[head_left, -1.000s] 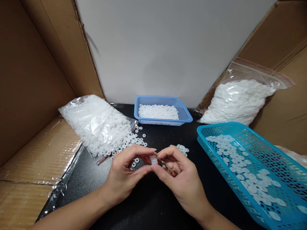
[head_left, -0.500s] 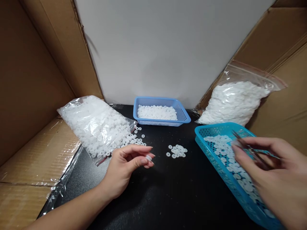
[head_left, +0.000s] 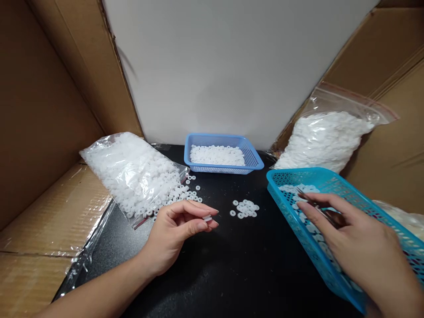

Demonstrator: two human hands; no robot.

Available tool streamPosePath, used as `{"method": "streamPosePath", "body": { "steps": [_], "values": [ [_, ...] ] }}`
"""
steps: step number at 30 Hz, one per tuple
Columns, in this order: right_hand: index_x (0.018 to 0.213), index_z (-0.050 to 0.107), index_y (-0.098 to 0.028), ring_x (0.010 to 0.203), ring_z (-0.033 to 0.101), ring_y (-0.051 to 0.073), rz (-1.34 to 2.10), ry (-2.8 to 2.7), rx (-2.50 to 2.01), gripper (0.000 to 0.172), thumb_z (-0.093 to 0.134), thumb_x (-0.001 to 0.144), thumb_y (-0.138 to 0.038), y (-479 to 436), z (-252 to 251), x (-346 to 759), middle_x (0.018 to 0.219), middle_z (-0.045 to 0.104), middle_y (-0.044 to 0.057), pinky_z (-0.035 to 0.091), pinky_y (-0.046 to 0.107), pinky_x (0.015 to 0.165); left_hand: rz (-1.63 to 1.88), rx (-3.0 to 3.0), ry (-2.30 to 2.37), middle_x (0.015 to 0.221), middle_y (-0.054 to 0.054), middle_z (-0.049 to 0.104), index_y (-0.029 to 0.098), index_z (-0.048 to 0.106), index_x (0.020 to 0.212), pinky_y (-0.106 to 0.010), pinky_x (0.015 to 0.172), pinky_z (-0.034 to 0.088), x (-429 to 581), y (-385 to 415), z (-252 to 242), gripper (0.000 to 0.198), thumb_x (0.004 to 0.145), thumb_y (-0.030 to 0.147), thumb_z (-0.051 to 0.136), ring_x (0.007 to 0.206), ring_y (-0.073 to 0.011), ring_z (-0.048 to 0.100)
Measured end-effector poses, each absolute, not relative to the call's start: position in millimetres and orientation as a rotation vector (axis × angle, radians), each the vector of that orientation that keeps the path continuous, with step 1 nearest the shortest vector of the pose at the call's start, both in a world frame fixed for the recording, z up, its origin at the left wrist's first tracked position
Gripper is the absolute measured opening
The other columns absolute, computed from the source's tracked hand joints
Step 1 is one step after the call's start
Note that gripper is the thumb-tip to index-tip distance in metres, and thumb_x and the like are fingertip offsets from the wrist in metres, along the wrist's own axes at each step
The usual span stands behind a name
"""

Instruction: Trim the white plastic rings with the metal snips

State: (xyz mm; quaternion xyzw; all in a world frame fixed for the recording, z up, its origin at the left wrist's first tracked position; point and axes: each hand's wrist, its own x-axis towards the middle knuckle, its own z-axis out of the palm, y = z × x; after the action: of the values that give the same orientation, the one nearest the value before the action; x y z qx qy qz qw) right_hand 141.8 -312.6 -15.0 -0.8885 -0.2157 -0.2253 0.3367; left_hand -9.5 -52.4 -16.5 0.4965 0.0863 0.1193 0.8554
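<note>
My left hand (head_left: 185, 225) is closed in a pinch above the black table. Between its thumb and fingers sits a small white plastic piece (head_left: 207, 218), seen edge-on, like the rings nearby. Over the teal basket (head_left: 331, 287), my right hand (head_left: 357, 238) is closed around a slim, pointed metal tool (head_left: 313, 204) with a brownish part inside the palm; its exact kind is unclear. The tool's tip points left, above white discs (head_left: 311, 227) lying in that basket. A loose cluster of white rings (head_left: 245, 208) rests on the table between the hands.
A blue basket (head_left: 225, 168) of white rings stands at the back. On the left, a clear bag (head_left: 132, 172) spills rings (head_left: 185, 193) onto the table (head_left: 238, 274). Another bag (head_left: 323, 137) full of white pieces leans at the back right. Cardboard (head_left: 59, 62) flanks both sides.
My right hand has moved left over the teal basket with the metal tool. The basket has shifted slightly left. My left fingers have moved slightly right, and the white piece has turned.
</note>
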Motion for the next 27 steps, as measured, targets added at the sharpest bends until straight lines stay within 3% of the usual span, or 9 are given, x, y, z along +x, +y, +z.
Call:
{"method": "streamPosePath", "body": {
  "steps": [5,9,13,17,23,27],
  "values": [
    [0.116,0.076,-0.024,0.082,0.079,0.023,-0.485,-1.018,-2.07,0.032,0.056,0.102,-0.046,-267.4,-2.1,104.7,0.102,0.082,0.009,0.058,0.029,0.061,0.251,1.006,0.148,0.084,-0.004,0.081,0.016,0.077,0.073,-0.02,0.071,0.063,-11.2,-52.3,-18.2,0.018,0.067,0.008,0.092,0.071,-0.0134,0.077],
    [0.135,0.068,-0.02,0.076,0.074,0.017,-0.409,-1.246,-1.917,0.034,0.056,0.104,-0.027,-238.1,-5.9,76.9,0.092,0.076,0.007,0.058,0.025,0.067,0.242,1.02,0.19,0.074,0.0,0.076,0.018,0.077,0.087,-0.018,0.066,0.061,-11.7,-50.4,-21.4,0.032,0.062,0.007,0.094,0.066,-0.0108,0.073],
    [0.146,0.06,-0.019,0.061,0.064,0.014,-0.502,-1.376,-1.883,0.044,0.057,0.102,-0.012,-229.4,-16.9,67.1,0.077,0.069,0.004,0.051,0.025,0.057,0.253,1.037,0.199,0.069,0.001,0.073,0.018,0.077,0.089,-0.017,0.064,0.06,-10.6,-49.4,-22.5,0.037,0.059,0.008,0.096,0.064,-0.0104,0.071],
    [0.149,0.056,-0.02,0.061,0.062,0.014,-0.522,-1.401,-1.881,0.051,0.057,0.1,-0.007,-232.0,-23.7,66.8,0.075,0.068,0.003,0.05,0.024,0.057,0.248,1.051,0.204,0.068,0.001,0.072,0.017,0.078,0.086,-0.016,0.064,0.058,-9.8,-50.3,-22.1,0.033,0.059,0.011,0.097,0.063,-0.009,0.069],
    [0.142,0.062,-0.013,0.065,0.061,0.014,-0.536,-1.399,-1.845,0.041,0.057,0.101,-0.007,-232.1,-29.3,65.4,0.076,0.067,0.004,0.05,0.024,0.059,0.208,1.069,0.23,0.069,0.002,0.073,0.017,0.078,0.085,-0.013,0.063,0.056,-10.6,-51.4,-21.2,0.031,0.06,0.013,0.097,0.062,-0.0069,0.068],
    [0.144,0.06,-0.013,0.066,0.061,0.014,-0.533,-1.384,-1.843,0.044,0.058,0.101,-0.007,-232.2,-30.9,65.2,0.078,0.066,0.005,0.05,0.025,0.059,0.199,1.094,0.234,0.07,0.002,0.074,0.016,0.076,0.081,-0.013,0.062,0.055,-11.8,-51.3,-21.1,0.03,0.06,0.012,0.097,0.063,-0.0064,0.067]
  ]
}}
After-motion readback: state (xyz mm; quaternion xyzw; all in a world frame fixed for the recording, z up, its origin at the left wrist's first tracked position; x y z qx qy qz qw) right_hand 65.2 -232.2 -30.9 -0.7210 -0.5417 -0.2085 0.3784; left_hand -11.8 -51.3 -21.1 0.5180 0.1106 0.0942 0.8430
